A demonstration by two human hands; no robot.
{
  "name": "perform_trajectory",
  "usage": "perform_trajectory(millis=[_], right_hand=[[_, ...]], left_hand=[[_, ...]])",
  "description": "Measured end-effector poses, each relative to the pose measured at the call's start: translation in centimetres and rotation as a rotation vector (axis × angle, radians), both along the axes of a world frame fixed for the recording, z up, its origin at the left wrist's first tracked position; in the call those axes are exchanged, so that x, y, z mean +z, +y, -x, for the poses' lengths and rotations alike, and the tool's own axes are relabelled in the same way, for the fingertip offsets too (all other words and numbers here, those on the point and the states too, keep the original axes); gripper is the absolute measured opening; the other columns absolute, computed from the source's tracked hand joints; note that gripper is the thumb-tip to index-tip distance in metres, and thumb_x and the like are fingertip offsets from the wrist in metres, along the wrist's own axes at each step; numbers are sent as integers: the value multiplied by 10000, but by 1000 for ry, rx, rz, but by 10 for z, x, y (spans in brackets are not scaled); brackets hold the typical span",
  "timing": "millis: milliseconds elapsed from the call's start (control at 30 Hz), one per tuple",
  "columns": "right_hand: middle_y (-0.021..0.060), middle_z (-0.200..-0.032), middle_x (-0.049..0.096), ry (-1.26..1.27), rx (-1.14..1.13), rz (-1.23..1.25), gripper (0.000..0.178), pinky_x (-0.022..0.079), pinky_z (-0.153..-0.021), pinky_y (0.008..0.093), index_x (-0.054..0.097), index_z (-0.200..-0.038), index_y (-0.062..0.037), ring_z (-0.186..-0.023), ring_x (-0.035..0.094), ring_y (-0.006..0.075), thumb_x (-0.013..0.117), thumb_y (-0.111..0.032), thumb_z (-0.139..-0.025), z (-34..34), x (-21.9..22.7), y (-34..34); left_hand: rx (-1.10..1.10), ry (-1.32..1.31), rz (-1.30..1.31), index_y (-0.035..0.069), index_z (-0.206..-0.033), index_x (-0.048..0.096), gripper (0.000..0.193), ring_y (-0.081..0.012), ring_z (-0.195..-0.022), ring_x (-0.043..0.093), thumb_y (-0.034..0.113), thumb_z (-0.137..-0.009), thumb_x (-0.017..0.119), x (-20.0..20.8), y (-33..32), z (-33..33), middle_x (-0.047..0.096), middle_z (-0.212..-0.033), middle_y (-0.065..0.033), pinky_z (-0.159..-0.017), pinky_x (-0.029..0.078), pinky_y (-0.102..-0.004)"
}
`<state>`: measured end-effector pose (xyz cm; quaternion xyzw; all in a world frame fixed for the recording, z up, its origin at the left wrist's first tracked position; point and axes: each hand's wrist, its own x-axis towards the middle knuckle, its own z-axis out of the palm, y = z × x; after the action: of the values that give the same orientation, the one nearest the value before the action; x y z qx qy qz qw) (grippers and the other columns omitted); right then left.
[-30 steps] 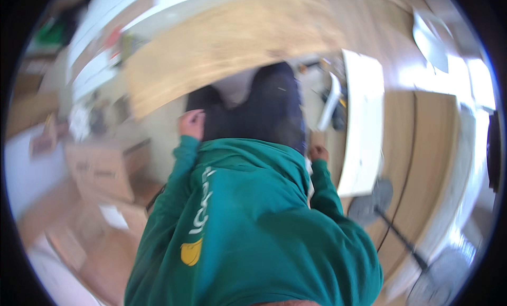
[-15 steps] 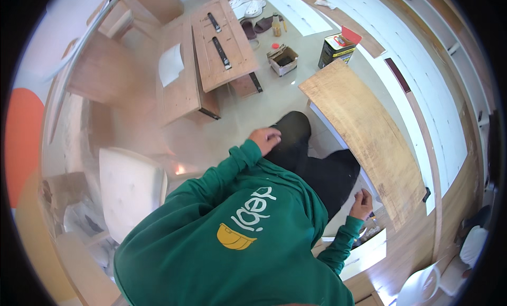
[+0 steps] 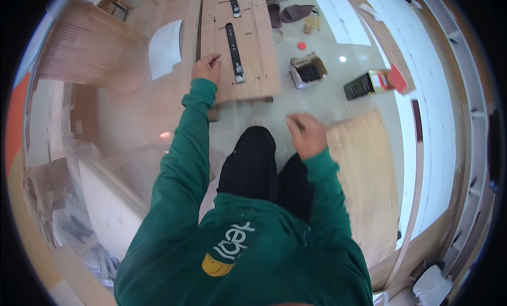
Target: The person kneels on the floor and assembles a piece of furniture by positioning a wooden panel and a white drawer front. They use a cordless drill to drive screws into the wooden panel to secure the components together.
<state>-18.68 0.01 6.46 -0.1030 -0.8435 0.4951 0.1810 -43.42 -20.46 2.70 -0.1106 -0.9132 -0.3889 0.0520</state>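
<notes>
My left hand (image 3: 207, 67) hovers over the near part of a brown wooden panel (image 3: 259, 52), its fingers curled together; whatever they hold is hidden. Just right of it lies a black metal drawer slide (image 3: 234, 53), with a second black slide (image 3: 233, 2) farther away. Several screws stand or lie around the slides. My right hand (image 3: 308, 135) is closed and slightly blurred, raised beside the far end of a light wooden board (image 3: 364, 184). What its fingers hold, if anything, cannot be made out. A curved white sheet (image 3: 165, 49) rests left of my left hand.
A small open cardboard box (image 3: 308, 71) with dark contents sits on the floor, near a black and yellow tin (image 3: 367, 85) with a red flap. Brown sandals (image 3: 293, 12) lie beyond. Long white panels (image 3: 422, 94) stretch along the right; a pale padded seat (image 3: 111, 200) stands at left.
My body has turned toward the panel with the slides. My left hand has reached forward over it, and my right hand has risen from beside the light board to its far end.
</notes>
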Motion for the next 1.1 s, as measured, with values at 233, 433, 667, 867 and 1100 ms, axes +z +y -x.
perform_trajectory(millis=[233,433,667,867,1100], right_hand=[[100,-855,577,12,101,-484,111,419,-746,416,655,-865,-91,-860,569,287,594,-137,-784,278,-42,7],[93,-827,569,-61,292,-443,156,433,-728,401,624,-927,-86,-870,553,306,616,-135,-779,323,-70,28],[94,-877,580,-23,108,-304,121,472,-679,404,638,-907,-86,-806,591,308,604,-145,-807,407,-39,61],[55,-920,580,-250,168,-645,123,495,-658,387,650,-914,-147,-794,609,283,579,-209,-834,438,-68,51],[64,-886,587,-108,100,-498,136,485,-670,400,652,-893,-118,-792,608,284,599,-220,-821,435,-72,56]], left_hand=[[0,84,93,57,-1000,657,213,-296,-871,618,142,-824,573,-12,16,130,647,-944,-156,-809,473,-357],[-191,268,376,69,-964,662,178,-305,-964,547,119,-801,611,-27,37,162,621,-1000,-102,-869,422,-383],[-87,261,340,67,-878,656,104,-297,-924,535,79,-778,630,-29,47,158,613,-944,-94,-838,410,-383],[58,280,57,27,-928,634,123,-245,-832,600,38,-806,630,-43,39,154,638,-885,-109,-759,466,-310],[194,65,-265,12,-1041,621,190,-127,-809,583,33,-855,583,-50,38,151,624,-871,-68,-747,473,-254]])
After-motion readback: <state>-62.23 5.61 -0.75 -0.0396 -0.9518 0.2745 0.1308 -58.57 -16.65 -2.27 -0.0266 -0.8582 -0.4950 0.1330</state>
